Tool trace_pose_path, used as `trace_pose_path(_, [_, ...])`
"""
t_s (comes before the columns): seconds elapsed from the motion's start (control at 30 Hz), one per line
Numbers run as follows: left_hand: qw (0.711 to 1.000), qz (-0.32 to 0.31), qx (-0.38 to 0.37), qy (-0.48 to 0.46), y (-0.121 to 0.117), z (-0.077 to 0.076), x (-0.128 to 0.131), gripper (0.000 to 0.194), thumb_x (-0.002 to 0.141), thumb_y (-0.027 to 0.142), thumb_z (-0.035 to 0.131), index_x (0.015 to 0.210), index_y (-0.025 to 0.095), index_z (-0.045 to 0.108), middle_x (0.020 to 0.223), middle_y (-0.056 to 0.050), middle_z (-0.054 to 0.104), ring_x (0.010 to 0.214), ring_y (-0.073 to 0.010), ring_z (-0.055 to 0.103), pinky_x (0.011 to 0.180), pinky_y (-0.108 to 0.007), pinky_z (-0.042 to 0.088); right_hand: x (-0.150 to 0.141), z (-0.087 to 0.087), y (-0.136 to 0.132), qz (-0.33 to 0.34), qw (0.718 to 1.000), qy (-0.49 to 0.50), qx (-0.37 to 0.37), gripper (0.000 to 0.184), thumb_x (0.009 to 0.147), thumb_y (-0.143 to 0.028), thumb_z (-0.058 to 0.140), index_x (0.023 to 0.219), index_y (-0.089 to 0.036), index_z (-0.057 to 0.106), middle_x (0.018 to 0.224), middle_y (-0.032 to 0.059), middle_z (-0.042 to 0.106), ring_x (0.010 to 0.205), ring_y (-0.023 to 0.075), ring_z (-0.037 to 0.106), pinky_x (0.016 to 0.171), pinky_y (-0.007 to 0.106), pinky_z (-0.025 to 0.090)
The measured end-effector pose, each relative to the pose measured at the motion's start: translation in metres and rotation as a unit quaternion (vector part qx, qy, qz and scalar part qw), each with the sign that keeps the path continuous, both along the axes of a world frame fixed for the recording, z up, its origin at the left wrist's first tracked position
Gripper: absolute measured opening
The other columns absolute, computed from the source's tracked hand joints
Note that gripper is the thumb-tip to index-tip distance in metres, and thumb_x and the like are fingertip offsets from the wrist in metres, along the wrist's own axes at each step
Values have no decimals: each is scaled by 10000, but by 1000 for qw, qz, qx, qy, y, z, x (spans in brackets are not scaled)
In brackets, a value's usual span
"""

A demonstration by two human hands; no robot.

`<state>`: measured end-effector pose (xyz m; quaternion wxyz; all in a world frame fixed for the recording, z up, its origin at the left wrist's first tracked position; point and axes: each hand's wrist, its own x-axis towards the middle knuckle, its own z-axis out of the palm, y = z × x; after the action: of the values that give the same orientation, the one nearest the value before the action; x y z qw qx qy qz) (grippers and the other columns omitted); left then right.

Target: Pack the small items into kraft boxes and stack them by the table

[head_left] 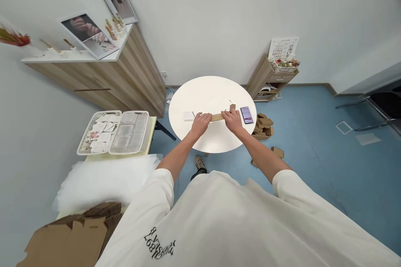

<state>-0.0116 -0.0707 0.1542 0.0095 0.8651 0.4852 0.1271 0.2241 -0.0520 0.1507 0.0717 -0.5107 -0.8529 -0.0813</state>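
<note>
A brown cardboard box (216, 117), seen nearly edge-on as a narrow band, lies at the middle of the round white table (206, 91). My left hand (201, 122) grips its left end with the fingers bent over it. At the other end my right hand (232, 120) is closed on it, and a small brown flap sticks up behind the knuckles. Both thumbs point inward along the near side. A white stack of cards (188, 116) lies left of my left hand. Right of my right hand rests a phone (247, 115) with a lit screen.
Small folded boxes (265, 123) fill a carton on the floor to the right. At left, a side table bears clear plastic bins (130, 131), white packing sheets (103, 181) and flat cardboard (69, 240). A wooden cabinet (138, 75) and a small shelf (260, 77) stand by the wall.
</note>
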Motion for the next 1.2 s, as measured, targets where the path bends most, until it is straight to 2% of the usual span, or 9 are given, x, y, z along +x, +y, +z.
trace_pose_path(0.17, [1000,-24,3,-12,62,-10,-12,593,884,-6,370,1434,183,486,1367,-138,634,1251,-242,603,1157,-469,315,-12,2,44,-32,999,5,-2,503,961,-161,384,1446,-195,513,1232,163,641,1090,342,464,859,428,255])
trace_pose_path(0.3, [998,-53,-27,-8,82,-32,-20,595,894,2,351,1454,161,474,1463,-161,555,1313,-242,560,1164,-459,316,-22,-14,52,-58,998,-3,-31,590,917,-145,422,1504,-189,452,1426,161,550,1145,351,425,923,467,252])
trace_pose_path(0.43, [993,-73,-96,15,70,-67,-19,619,888,20,371,1488,155,440,1503,-174,511,1396,-254,478,1160,-474,323,-26,-50,37,-89,991,-26,-92,596,900,-168,447,1496,-172,455,1440,182,529,1162,356,414,945,481,249])
trace_pose_path(0.57, [984,-43,-165,43,53,-101,-16,627,910,85,398,1531,166,372,1586,-176,394,1482,-281,351,1197,-539,240,-22,-85,23,-137,978,-49,-147,504,919,-204,439,1412,-149,527,1416,219,525,1200,367,412,954,481,258])
trace_pose_path(0.67, [972,-25,-226,56,48,-121,-12,608,961,284,465,1542,150,348,1636,-194,282,1520,-330,251,1216,-586,157,-17,-103,22,-141,968,-72,-193,493,908,-236,488,1389,-138,532,1464,238,474,1256,380,400,997,503,253])
trace_pose_path(0.73, [962,-17,-267,60,48,-132,-10,691,946,426,523,1551,154,330,1651,-203,230,1521,-362,232,1216,-612,122,-14,-113,24,-125,963,-86,-224,540,890,-273,541,1408,-123,507,1467,251,464,1295,391,386,1031,519,244])
trace_pose_path(0.83, [950,0,-306,63,48,-143,-8,777,912,494,573,1567,182,298,1652,-207,217,1513,-386,238,1204,-643,109,-12,-128,29,-84,952,-93,-278,655,868,-329,603,1467,-121,441,1480,245,451,1330,387,389,1052,497,273])
trace_pose_path(1.0, [938,23,-338,69,45,-152,-4,839,860,449,660,1570,207,284,1640,-213,231,1511,-398,227,1192,-639,165,-3,-148,37,-34,940,-90,-327,763,851,-354,656,1524,-146,363,1580,218,332,1408,370,335,1089,451,282])
trace_pose_path(1.2, [934,60,-346,63,42,-156,1,816,836,419,709,1530,222,328,1638,-202,226,1498,-395,237,1158,-662,217,11,-153,41,-19,936,-84,-341,721,873,-350,650,1516,-170,376,1510,204,404,1292,358,431,1053,440,314])
